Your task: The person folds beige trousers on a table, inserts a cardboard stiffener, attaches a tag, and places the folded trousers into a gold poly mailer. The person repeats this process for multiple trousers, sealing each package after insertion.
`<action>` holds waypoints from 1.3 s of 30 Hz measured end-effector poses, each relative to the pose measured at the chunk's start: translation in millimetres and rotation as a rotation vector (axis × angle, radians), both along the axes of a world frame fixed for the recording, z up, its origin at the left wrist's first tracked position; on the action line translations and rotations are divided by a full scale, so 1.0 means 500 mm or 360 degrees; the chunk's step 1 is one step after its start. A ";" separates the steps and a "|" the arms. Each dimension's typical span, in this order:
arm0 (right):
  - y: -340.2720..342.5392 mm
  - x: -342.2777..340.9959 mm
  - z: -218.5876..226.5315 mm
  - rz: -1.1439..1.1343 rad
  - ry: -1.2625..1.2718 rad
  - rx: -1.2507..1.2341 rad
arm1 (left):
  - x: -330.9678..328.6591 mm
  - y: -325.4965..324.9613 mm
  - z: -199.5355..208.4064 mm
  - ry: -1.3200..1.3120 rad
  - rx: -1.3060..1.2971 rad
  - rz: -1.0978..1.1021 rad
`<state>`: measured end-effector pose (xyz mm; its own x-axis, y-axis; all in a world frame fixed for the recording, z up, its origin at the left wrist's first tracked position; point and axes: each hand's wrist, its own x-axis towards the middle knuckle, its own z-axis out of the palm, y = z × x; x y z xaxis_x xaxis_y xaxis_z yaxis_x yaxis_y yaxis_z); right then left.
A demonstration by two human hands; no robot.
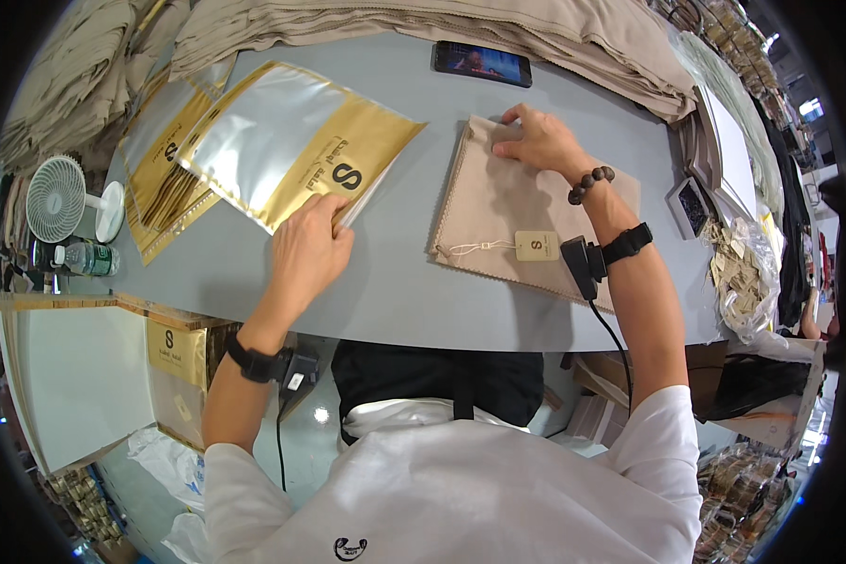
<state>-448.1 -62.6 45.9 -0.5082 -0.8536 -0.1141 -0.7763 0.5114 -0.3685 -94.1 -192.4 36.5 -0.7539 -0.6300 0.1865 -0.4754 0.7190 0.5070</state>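
Observation:
My left hand (312, 246) is closed on the near edge of a gold and clear plastic bag (282, 141), which tops a pile of like bags left of centre. Its fingertips partly go out of sight at the bag's edge. To the right lies a folded beige cloth (493, 202), flat on the table. A pale gold hang tag (536, 246) rests on it, its white string (479, 248) running to the cloth's left corner. My right hand (540, 141) touches the cloth near its far edge, thumb and forefinger apart.
A phone (481, 64) lies at the back of the grey table (385, 291), before stacked beige cloths (395, 23). More gold bags (164, 169), a small fan (56, 197) and a bottle (86, 258) are at left. A small dark-filled box (691, 207) stands at right.

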 end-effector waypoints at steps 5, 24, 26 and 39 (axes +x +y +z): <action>0.013 0.074 -0.023 0.0265 -0.0354 -0.0441 | -0.049 -0.007 -0.013 -0.0028 0.0262 0.0071; 0.034 0.345 -0.048 0.0977 0.0141 -0.0820 | 0.001 0.090 -0.039 0.0669 0.0001 -0.0053; 0.022 0.329 -0.055 0.0770 -0.0065 -0.0500 | 0.013 0.093 -0.039 0.0634 -0.0084 -0.0014; -0.025 0.351 -0.074 0.1214 -0.0282 -0.0856 | 0.071 0.109 -0.040 0.0473 0.0430 0.0351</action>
